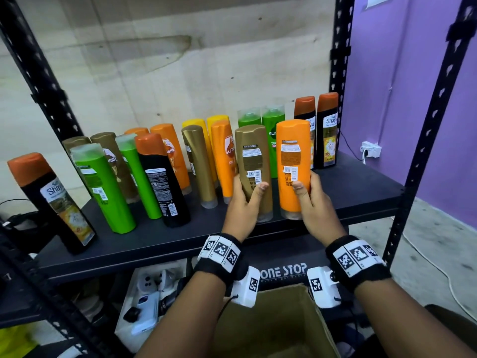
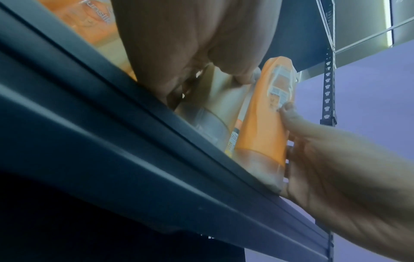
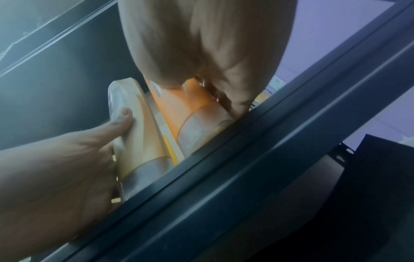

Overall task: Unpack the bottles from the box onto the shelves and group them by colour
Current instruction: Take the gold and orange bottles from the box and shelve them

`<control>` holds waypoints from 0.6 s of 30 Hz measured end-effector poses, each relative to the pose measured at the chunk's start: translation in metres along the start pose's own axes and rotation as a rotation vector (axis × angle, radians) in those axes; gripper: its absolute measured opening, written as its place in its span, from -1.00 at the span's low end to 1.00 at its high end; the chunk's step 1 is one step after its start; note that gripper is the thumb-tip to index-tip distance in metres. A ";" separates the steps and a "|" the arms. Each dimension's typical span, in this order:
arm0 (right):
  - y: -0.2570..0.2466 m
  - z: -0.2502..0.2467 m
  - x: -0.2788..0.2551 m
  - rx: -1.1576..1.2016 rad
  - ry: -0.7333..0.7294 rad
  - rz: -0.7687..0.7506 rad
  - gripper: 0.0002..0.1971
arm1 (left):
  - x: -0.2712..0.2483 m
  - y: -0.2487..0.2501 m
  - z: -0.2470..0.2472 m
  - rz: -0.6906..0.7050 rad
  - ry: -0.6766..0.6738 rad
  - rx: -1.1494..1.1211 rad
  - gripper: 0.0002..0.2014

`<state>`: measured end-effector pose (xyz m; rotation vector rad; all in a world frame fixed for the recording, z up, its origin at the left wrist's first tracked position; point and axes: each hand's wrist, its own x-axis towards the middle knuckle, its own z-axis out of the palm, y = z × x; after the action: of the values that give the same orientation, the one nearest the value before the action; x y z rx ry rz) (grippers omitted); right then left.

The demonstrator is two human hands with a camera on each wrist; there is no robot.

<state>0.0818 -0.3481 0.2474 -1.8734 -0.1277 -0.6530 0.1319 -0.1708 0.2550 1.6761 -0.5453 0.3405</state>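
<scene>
My left hand (image 1: 244, 200) grips a gold bottle (image 1: 254, 161) that stands cap-down on the black shelf (image 1: 348, 192), thumb across its back label. Right beside it my right hand (image 1: 313, 202) grips an orange bottle (image 1: 293, 151), also cap-down on the shelf. In the left wrist view the gold bottle (image 2: 215, 99) and the orange bottle (image 2: 262, 131) stand at the shelf's front edge (image 2: 156, 141). The right wrist view shows the orange bottle (image 3: 179, 109) under my palm and the gold bottle (image 3: 134, 134) in the other hand. The open cardboard box (image 1: 273, 324) sits below my wrists.
Several mixed bottles stand further along the shelf: black with orange cap (image 1: 55, 202), green (image 1: 103, 189), gold (image 1: 200, 164), orange (image 1: 224, 156), yellow, and two black ones (image 1: 327, 130) at the far right. Black uprights (image 1: 423, 140) frame the shelf. A lower shelf holds a bin of gadgets (image 1: 147, 301).
</scene>
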 end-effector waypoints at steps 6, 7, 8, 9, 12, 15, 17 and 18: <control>-0.009 -0.016 0.008 -0.097 -0.109 0.038 -0.45 | 0.006 -0.001 -0.005 -0.025 -0.046 0.046 -0.44; -0.011 -0.018 0.010 -0.116 -0.110 0.029 -0.45 | 0.008 -0.001 -0.004 -0.025 -0.043 0.048 -0.45; -0.011 -0.018 0.013 -0.137 -0.110 0.020 -0.45 | 0.009 -0.001 -0.002 -0.025 -0.041 0.049 -0.46; -0.012 -0.019 0.016 -0.158 -0.112 0.017 -0.44 | 0.012 -0.001 0.000 -0.027 -0.038 0.049 -0.47; -0.010 -0.019 0.028 -0.200 -0.125 0.046 -0.43 | 0.022 -0.001 0.007 -0.042 -0.017 0.062 -0.48; -0.007 -0.016 0.045 -0.237 -0.137 0.071 -0.45 | 0.033 0.000 0.015 -0.068 0.021 0.090 -0.48; -0.004 -0.015 0.055 -0.266 -0.135 0.091 -0.45 | 0.038 -0.001 0.021 -0.092 0.039 0.121 -0.47; -0.003 -0.013 0.060 -0.277 -0.133 0.105 -0.45 | 0.041 -0.002 0.024 -0.104 0.045 0.143 -0.46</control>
<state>0.1266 -0.3719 0.2827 -2.1755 -0.0253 -0.4927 0.1652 -0.2004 0.2700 1.8228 -0.4067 0.3469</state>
